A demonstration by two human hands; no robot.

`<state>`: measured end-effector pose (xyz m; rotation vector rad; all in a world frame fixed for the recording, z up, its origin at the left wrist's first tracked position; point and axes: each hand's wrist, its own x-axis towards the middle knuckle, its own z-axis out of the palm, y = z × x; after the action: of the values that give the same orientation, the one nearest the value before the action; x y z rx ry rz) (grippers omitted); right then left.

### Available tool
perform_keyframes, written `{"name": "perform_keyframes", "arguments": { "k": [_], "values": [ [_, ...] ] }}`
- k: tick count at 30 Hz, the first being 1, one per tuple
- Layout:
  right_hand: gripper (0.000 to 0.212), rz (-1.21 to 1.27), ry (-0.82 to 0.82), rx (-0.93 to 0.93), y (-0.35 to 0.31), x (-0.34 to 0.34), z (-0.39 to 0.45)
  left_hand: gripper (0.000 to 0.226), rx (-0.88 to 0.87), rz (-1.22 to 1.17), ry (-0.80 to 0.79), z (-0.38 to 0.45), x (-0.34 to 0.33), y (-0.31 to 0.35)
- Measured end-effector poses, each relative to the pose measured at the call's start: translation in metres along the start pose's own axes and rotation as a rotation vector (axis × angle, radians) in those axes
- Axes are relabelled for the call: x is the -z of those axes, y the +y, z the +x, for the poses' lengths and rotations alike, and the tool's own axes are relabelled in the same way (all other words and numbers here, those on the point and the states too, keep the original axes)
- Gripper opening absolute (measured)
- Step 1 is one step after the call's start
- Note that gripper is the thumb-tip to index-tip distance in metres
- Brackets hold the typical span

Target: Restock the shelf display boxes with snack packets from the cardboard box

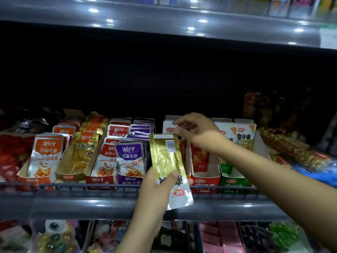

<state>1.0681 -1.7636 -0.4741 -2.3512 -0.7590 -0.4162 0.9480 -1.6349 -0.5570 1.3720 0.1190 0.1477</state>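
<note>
My left hand (156,190) grips a gold and silver snack packet (166,157) by its lower part, back side toward me, in front of the shelf rail. My right hand (197,132) reaches over the white-topped packets (168,127) standing in the red display box (206,179), its fingers loosely curled above their tops; whether it touches them I cannot tell. Left of my hands stand display boxes of small fish snack packets: orange (48,156), gold (83,154), red (107,157) and purple (130,157). The cardboard box is out of view.
A green display box (233,181) with upright packets stands right of the red one. A wire rail (91,188) runs along the shelf front. Long wrapped snack bars (291,148) lie at the right. A dark shelf hangs overhead; toys and pink packs fill the shelf below.
</note>
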Motion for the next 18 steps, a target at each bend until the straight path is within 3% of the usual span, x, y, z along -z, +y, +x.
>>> {"name": "perform_keyframes", "arguments": {
  "k": [3,6,9,13,18],
  "values": [
    [0.036,0.300,-0.202,-0.079,-0.008,0.016,-0.026,0.024,-0.016,0.026,-0.084,-0.003,0.000,0.003],
    [0.052,0.200,-0.307,-0.008,-0.011,0.035,-0.056,0.037,-0.033,-0.004,-0.110,-0.005,-0.004,0.006],
    [0.055,0.044,-0.307,0.092,-0.008,0.043,-0.088,0.048,0.009,-0.158,-0.178,-0.009,-0.012,0.009],
    [0.037,0.156,-0.235,0.089,0.004,0.046,-0.122,0.057,0.043,-0.301,-0.343,-0.017,-0.025,0.011],
    [0.026,0.254,-0.177,0.022,0.010,0.061,-0.146,0.065,0.096,-0.395,-0.432,-0.026,-0.039,0.016]
  ]
}}
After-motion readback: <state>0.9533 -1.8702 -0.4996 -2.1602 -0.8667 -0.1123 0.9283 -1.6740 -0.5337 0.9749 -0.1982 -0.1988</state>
